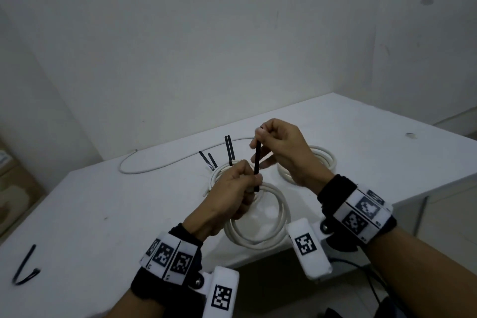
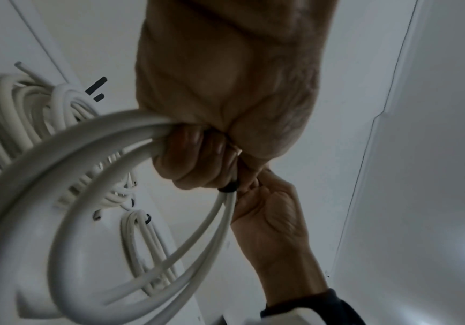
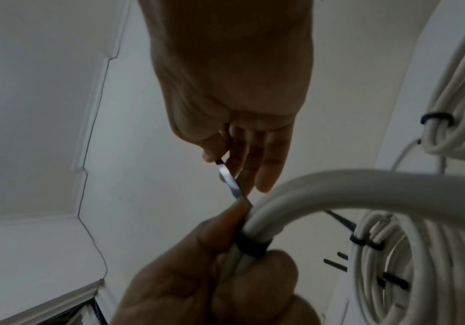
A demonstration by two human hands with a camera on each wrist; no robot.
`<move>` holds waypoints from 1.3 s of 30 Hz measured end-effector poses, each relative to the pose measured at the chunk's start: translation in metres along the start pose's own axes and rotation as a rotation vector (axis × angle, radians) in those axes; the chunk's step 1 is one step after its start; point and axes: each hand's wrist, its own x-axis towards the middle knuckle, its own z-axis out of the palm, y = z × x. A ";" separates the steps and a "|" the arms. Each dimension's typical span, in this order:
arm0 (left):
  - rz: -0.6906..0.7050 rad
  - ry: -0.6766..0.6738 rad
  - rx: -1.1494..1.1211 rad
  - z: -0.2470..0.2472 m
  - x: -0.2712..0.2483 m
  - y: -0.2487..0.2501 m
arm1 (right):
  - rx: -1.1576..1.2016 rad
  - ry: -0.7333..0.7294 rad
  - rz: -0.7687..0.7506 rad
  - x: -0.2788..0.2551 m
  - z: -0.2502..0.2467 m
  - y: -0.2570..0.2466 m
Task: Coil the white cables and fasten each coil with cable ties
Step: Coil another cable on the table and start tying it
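My left hand [image 1: 238, 183] grips the top of a white cable coil [image 1: 260, 217], held above the table's near edge. A black cable tie [image 1: 256, 162] is looped round the strands right at my left fingers [image 2: 198, 158], where its band [image 3: 251, 246] circles the bundle. My right hand [image 1: 273, 142] pinches the tie's free tail [image 3: 230, 180] between thumb and forefinger, just above my left hand, and holds it straight up. A second coil [image 1: 219, 173] with several black tie tails sticking up lies behind. A third coil [image 1: 320, 160] lies under my right wrist.
A loose white cable [image 1: 160, 162] runs along the white table [image 1: 129, 201] to the far left. A bent black cable tie [image 1: 25, 268] lies at the near left corner. The wall stands close behind the table; the table edge drops off at right.
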 end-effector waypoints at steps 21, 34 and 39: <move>-0.019 -0.022 -0.135 0.014 0.001 -0.001 | -0.269 -0.029 -0.089 0.010 0.002 0.014; -0.206 0.004 -0.160 0.013 0.005 -0.012 | -0.438 -0.042 -0.013 0.014 0.005 0.040; -0.176 0.020 -0.308 0.001 0.007 -0.003 | -0.319 -0.051 -0.069 0.016 0.005 0.020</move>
